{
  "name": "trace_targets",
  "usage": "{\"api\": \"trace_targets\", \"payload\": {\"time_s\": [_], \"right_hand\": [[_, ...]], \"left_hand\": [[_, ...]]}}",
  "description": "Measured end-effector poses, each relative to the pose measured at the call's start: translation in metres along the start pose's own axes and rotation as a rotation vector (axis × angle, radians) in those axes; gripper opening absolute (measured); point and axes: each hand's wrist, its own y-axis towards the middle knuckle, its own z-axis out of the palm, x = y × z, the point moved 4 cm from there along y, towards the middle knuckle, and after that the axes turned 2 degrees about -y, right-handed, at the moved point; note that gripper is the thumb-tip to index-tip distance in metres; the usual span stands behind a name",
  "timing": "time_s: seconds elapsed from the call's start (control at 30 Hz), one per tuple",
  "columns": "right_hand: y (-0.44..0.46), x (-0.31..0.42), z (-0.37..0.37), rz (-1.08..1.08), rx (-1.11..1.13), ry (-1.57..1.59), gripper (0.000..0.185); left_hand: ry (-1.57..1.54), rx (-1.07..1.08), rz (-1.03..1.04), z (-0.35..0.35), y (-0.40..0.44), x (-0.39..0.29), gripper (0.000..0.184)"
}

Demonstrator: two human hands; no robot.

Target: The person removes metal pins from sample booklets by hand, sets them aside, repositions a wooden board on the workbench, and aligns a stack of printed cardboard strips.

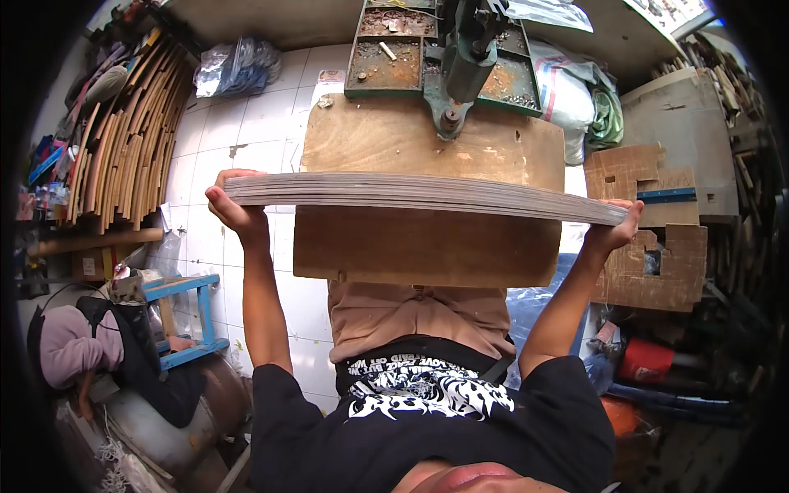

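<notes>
A stack of thin grey sheets (411,194), seen edge-on, spans the space between my hands above a wooden board (427,246). It bows slightly, and its right end sits lower in the view. My left hand (237,210) is closed around the left end, with the thumb outward and the other fingers partly hidden. At the opposite end, my right hand (618,230) grips the stack, its fingers mostly out of sight. Just beyond the board's far part stands a dark green press (460,78), its lower tip over the wood.
Green metal trays (386,62) with small bits flank the press. Stacked boards (131,156) line the left wall, and cut panels (649,271) lean at right. Another person (86,345) is at the lower left beside a blue frame (205,316). White sacks (567,94) lie behind.
</notes>
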Motion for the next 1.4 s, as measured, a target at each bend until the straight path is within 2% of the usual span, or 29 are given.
{"api": "trace_targets", "payload": {"time_s": [0.2,0.33,0.43,0.47,0.53,0.57,0.6,0.7,0.93,1.4], "right_hand": [[0.019,0.010,0.022,-0.023,-0.080,0.117,0.055],[0.025,0.007,0.035,0.022,-0.004,0.102,0.052],[0.022,-0.002,0.040,0.015,-0.033,0.023,0.044],[0.021,-0.003,0.039,0.012,-0.037,0.018,0.044],[0.016,0.004,0.045,0.020,-0.016,-0.014,0.040],[0.023,-0.003,0.042,-0.101,0.011,-0.028,0.038],[0.024,-0.008,0.041,-0.025,-0.006,0.045,0.038],[0.020,0.000,0.044,-0.092,0.026,-0.099,0.041],[0.020,-0.004,0.046,-0.049,0.021,0.005,0.041],[0.014,-0.006,0.041,0.014,0.025,0.006,0.038]], "left_hand": [[-0.080,-0.075,0.075,0.018,0.032,-0.007,0.069],[-0.051,-0.105,0.084,0.027,0.043,-0.010,0.067],[-0.062,-0.081,0.005,0.032,0.042,0.002,0.058],[0.029,-0.082,0.040,0.033,0.039,0.000,0.055],[-0.051,-0.087,0.049,0.029,0.040,0.011,0.053],[0.018,-0.069,0.091,0.027,0.040,0.013,0.053],[0.073,-0.055,0.140,0.028,0.042,0.015,0.052],[-0.092,-0.049,0.050,0.027,0.042,0.026,0.050],[-0.199,-0.044,-0.051,0.026,0.043,0.035,0.046],[-0.145,-0.088,-0.054,0.026,0.041,0.035,0.050]]}}
